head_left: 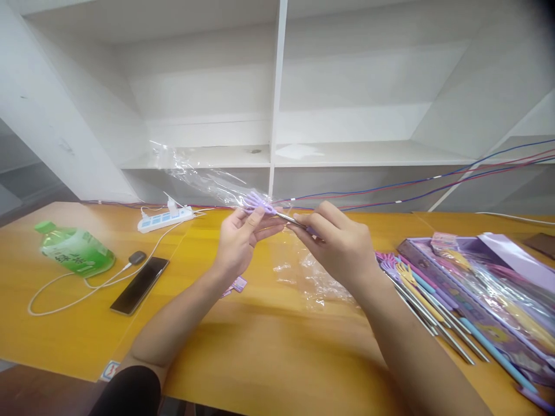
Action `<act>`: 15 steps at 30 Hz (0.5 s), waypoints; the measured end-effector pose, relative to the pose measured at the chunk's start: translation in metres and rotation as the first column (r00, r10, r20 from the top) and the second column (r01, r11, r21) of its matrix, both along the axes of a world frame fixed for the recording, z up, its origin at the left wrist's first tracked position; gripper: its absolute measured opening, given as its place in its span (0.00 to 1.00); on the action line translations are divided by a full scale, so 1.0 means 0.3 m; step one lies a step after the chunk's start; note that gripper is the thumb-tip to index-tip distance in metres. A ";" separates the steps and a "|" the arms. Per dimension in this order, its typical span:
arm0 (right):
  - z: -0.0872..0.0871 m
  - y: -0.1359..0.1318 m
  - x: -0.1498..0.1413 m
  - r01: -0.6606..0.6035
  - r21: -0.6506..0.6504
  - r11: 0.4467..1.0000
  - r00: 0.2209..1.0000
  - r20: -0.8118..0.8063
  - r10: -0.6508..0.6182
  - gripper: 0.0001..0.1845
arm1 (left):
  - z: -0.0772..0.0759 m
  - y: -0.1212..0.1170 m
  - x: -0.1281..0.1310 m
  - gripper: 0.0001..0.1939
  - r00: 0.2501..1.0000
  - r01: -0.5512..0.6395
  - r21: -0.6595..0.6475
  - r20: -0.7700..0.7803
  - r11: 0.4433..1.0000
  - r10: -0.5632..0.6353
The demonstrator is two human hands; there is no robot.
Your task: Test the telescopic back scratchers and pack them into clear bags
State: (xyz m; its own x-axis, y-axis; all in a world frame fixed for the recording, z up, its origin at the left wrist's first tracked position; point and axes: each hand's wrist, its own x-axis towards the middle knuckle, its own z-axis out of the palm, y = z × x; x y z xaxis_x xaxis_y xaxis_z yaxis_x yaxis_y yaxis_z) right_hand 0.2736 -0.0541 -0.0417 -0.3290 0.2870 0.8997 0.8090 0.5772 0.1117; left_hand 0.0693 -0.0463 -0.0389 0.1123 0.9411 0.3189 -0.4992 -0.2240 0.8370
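A back scratcher with a purple hand-shaped head (259,203) and a thin metal rod is held up over the table in both hands. My left hand (237,240) is closed, its thumb pressing on the base of the purple head. My right hand (336,240) is closed around the metal rod, with the handle end hidden in the fingers. A clear plastic sleeve (203,182) stretches up and left from the purple head; whether the head is still inside it I cannot tell. Below my hands, crumpled clear wrappers (323,277) and a small purple card (238,283) lie on the table.
Several back scratchers (433,300) lie at the right, beside a purple box (416,254) of wrapped ones. On the left are a green bottle (78,251), a phone (139,286), a white cable (47,314) and a power strip (165,219). White shelving (274,86) stands behind.
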 end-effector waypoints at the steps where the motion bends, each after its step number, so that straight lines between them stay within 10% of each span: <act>1: 0.004 -0.004 0.002 -0.011 -0.038 0.999 1.000 -0.002 0.011 0.07 | 0.001 0.002 -0.001 0.17 1.000 -0.016 0.002 -0.003 1.000 0.016; 9: 0.091 -0.051 0.110 -0.070 -0.571 0.818 0.997 -0.018 0.073 0.15 | 0.025 0.043 -0.045 0.20 0.987 -0.156 0.049 0.043 0.987 0.154; 15: 0.105 -0.055 0.141 -0.041 -0.489 0.871 0.996 0.048 0.074 0.20 | 0.025 0.059 -0.048 0.22 0.986 -0.165 0.029 0.039 0.986 0.164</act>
